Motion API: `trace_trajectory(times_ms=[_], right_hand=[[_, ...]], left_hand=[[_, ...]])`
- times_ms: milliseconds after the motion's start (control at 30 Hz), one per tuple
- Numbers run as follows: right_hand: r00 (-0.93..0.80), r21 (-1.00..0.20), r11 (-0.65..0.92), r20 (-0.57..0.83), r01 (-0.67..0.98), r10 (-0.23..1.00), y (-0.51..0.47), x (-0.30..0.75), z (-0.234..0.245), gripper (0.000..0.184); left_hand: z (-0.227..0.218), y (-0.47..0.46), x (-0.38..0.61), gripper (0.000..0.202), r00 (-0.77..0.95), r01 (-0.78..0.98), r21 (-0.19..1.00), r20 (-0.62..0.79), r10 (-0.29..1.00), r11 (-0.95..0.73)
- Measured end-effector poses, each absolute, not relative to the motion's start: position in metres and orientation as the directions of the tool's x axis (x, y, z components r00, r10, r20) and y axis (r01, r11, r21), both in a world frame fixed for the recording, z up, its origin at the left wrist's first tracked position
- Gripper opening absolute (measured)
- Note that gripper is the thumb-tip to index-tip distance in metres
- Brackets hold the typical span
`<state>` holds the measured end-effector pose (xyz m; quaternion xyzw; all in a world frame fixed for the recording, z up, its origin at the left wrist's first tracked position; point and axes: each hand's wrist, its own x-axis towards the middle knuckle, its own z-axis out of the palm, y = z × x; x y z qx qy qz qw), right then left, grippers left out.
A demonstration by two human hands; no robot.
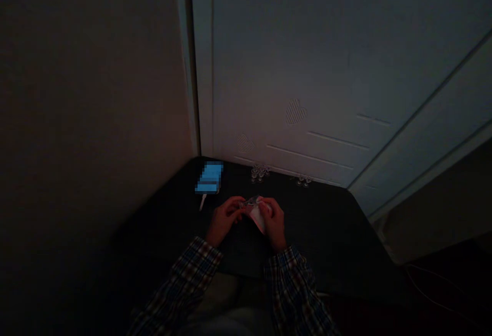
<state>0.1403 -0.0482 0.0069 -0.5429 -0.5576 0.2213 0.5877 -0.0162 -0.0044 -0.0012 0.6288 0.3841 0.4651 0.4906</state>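
Note:
Above the dark table, my left hand [223,221] and my right hand [275,222] are close together with a small packet [257,215] between them. It looks like clear plastic with a pinkish-white part hanging down toward me. The fingers of my right hand are closed around its right side. On the left, my thumb and fingers pinch its clear end. Dim light hides the packet's exact kind and its contents. Beyond the hands, several small clear round pieces [260,173] lie in a cluster near the wall.
A lit phone [209,177], its screen blurred, lies at the back left with a white cable [202,202] attached. More small clear pieces [303,180] sit toward the back right. A pale panel with raised hearts [295,112] borders the dark table [326,233]; a brown wall [96,95] stands left.

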Motion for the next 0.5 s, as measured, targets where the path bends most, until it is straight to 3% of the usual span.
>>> trace_trajectory(times_ms=[200, 500], right_hand=[[0.288, -0.911, 0.327, 0.393, 0.251, 0.873, -0.0427, 0.1411, 0.0015, 0.034], [0.287, -0.909, 0.282, 0.371, 0.306, 0.883, -0.0442, 0.1425, -0.0005, 0.021]], left_hand=[[-0.0048, -0.0032, -0.0165, 0.032, 0.269, 0.03, 0.974, 0.209, 0.94, -0.225], [-0.0001, -0.0064, -0.0166, 0.032, 0.276, 0.025, 0.977, 0.198, 0.941, -0.212]])
